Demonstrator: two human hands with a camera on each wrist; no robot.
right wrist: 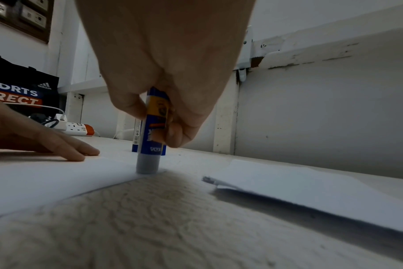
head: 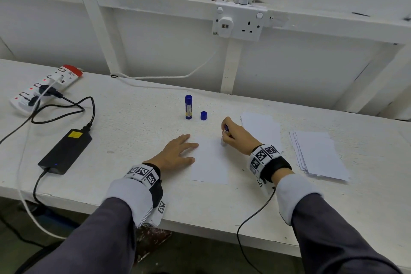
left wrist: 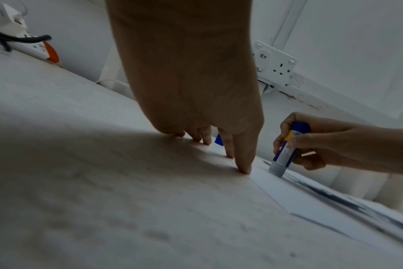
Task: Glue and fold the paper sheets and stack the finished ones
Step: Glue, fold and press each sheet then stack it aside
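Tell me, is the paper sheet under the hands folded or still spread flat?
Spread flat: the sheet lies as one layer, left hand pressing its edge, glue stick touching it.

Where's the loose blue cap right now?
In the head view the cap stands on the table, just right of the upright spare glue stick and beyond the sheet being glued, apart from both hands.
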